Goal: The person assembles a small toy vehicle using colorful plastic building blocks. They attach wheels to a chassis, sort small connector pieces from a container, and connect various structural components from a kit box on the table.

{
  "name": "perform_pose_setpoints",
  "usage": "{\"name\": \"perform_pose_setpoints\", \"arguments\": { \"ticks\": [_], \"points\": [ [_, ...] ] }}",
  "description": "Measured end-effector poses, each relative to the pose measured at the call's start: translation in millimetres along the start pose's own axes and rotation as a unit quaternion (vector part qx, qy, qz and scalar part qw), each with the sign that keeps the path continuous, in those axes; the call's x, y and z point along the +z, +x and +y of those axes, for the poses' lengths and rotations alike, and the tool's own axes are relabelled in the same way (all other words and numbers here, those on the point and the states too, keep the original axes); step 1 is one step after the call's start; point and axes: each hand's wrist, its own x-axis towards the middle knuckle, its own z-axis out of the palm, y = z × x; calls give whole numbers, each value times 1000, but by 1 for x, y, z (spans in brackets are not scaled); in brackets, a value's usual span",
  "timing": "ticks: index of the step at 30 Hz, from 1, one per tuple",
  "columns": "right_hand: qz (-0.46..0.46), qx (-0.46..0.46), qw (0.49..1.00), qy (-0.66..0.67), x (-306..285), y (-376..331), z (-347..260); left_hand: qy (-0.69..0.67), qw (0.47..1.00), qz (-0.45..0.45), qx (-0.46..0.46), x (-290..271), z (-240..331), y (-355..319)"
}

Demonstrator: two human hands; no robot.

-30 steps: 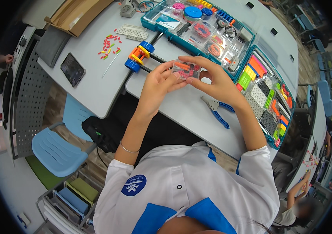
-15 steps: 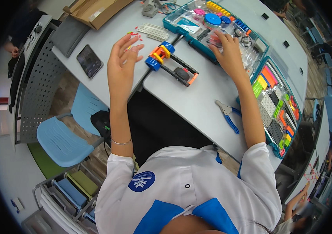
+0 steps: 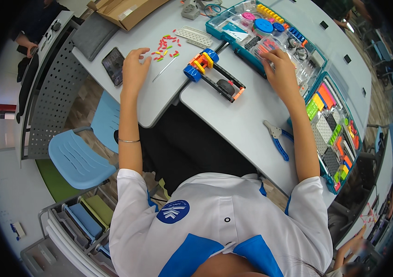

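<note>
The right hand [image 3: 279, 69] is bending its fingers over the clear parts box [image 3: 266, 45] in the teal case [image 3: 245, 57], upper right of the frame, though whether they are pinching it cannot be told; sound handling is probably requiring a level box, supported by opposite sides. The left hand [image 3: 134, 70], upper left, is hanging loosely curled, apparently unladen, between the phone [image 3: 113, 67] and scattered pegs [image 3: 163, 45], which a careless sweep could be dispersing. The wheeled assembly [image 3: 202, 63] is lying between the hands, the pliers [image 3: 276, 133] resting lower right of it.
</note>
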Motion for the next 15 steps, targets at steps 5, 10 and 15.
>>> {"name": "perform_pose_setpoints", "arguments": {
  "ticks": [5, 10, 15],
  "points": [
    [-35, 63, 997, 17, -35, 4, 1, 21, 997, -61, 51, -2, 0, 0],
    [-88, 130, 983, -92, -78, -12, 51, -7, 997, -57, 56, 10, -14, 6],
    [-105, 179, 978, -33, -62, -18, 65, -39, 997, -58, 45, 17, -11, 13]
  ]
}}
